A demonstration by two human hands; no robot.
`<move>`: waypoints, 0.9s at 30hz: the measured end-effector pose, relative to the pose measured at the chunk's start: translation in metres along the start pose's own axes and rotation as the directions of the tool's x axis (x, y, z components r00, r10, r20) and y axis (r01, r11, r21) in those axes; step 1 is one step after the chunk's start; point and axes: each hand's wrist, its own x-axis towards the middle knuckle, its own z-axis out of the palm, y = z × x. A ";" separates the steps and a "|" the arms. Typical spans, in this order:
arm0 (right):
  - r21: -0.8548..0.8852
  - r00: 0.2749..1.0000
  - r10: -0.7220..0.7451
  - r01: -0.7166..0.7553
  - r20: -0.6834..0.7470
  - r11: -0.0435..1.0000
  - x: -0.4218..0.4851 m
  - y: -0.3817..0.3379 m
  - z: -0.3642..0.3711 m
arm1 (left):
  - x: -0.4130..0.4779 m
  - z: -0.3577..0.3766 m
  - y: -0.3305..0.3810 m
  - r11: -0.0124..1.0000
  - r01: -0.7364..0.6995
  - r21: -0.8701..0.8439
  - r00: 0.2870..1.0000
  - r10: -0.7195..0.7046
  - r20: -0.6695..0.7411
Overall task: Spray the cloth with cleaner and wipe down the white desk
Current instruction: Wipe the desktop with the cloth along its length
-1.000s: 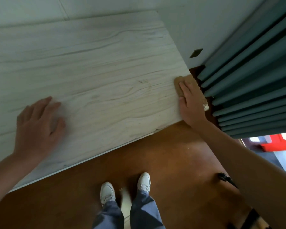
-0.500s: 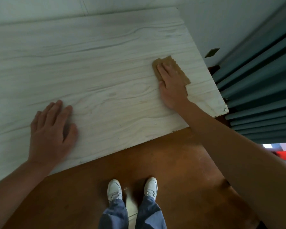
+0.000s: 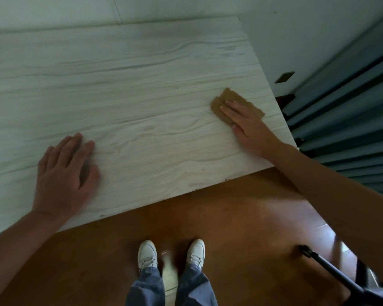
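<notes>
Near the desk's right edge: tan cloth, folded into a rough rectangular pad with a coarse, fuzzy nap, lies flat on the surface. Right hand rests on it, palm down; fingers straight and close together, pressing the cloth, not curled round it.

Desk: white, matte, with a grey wavy wood-grain pattern. Small dark specks near the front edge, which looks slightly chipped.

Left hand: flat on bare desk, well apart from the cloth, fingers straight and slightly spread, holding nothing.

Floor: smooth, glossy reddish-brown. White laced shoes and blue trouser legs below. Pleated grey-blue curtain hangs at right, beside a plain white wall.
</notes>
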 end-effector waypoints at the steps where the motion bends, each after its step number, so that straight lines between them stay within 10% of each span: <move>1: -0.002 0.999 0.031 -0.031 0.007 1.000 -0.007 0.011 -0.006 | 0.001 0.000 0.000 1.000 0.000 -0.001 1.000 0.000 0.001; 11: 0.000 0.981 0.194 -0.194 -0.008 0.981 -0.106 0.053 -0.023 | 0.003 0.015 -0.017 0.999 0.027 -0.033 0.999 -0.025 0.045; 17: 0.091 0.807 0.532 -0.527 -0.257 0.845 -0.098 -0.008 0.019 | 0.001 0.026 -0.025 0.994 0.086 -0.062 0.994 -0.081 0.079; 27: 0.131 0.858 0.484 -0.467 -0.170 0.874 -0.074 -0.101 0.040 | 0.004 0.017 -0.015 0.999 0.005 -0.043 1.000 -0.004 0.019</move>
